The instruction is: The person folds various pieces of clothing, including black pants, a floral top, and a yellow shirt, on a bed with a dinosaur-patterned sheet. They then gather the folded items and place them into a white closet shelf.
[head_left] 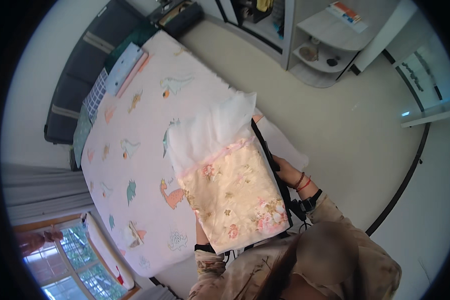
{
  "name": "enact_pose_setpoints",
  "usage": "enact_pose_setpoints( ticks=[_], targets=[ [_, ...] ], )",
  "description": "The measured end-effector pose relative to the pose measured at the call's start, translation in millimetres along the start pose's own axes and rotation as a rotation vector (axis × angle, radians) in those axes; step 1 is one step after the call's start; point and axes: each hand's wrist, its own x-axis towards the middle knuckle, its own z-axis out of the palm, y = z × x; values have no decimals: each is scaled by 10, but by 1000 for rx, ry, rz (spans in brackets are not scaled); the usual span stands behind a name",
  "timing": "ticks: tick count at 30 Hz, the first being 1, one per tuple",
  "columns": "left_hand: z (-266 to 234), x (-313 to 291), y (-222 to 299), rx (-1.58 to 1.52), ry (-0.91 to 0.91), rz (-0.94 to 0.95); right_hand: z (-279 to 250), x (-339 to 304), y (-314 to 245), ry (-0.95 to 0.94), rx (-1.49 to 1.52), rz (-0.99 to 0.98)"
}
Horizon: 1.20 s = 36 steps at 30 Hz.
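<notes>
In front of me, over the near edge of the bed, is a folded cream cloth (235,192) with pink flowers, a pink ruffle and a sheer white part (210,132) spread beyond it. It lies on a flat black thing (274,167), whose edge shows along the right side; its kind is hidden. My right hand (287,172) grips that black edge, fingers partly out of sight behind it. At the cloth's near left side, my left hand (201,234) holds the bundle from the side and below, its fingers covered by the cloth.
A bed (150,110) with a pale dinosaur sheet fills the left. Folded bedding (126,70) and a checked pillow (95,94) lie by its dark headboard (87,65). A rounded shelf unit (330,55) stands at the far right, a window (70,255) at the lower left.
</notes>
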Motion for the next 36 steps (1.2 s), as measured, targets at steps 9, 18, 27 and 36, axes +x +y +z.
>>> enact_pose_setpoints(
  ticks=[9, 18, 27, 36],
  targets=[
    [692, 278, 684, 137, -279, 74, 34, -710, -912, 272, -104, -225],
    [1196, 279, 949, 285, -398, 70, -187, -1284, -1182, 456, -5, -293],
    [1590, 345, 935, 350, -461, 120, -355, -1225, -1146, 396, -48, -410],
    [1952, 114, 678, 303, -497, 225, -675, -1340, -1598, 310, -260, -325]
  ],
)
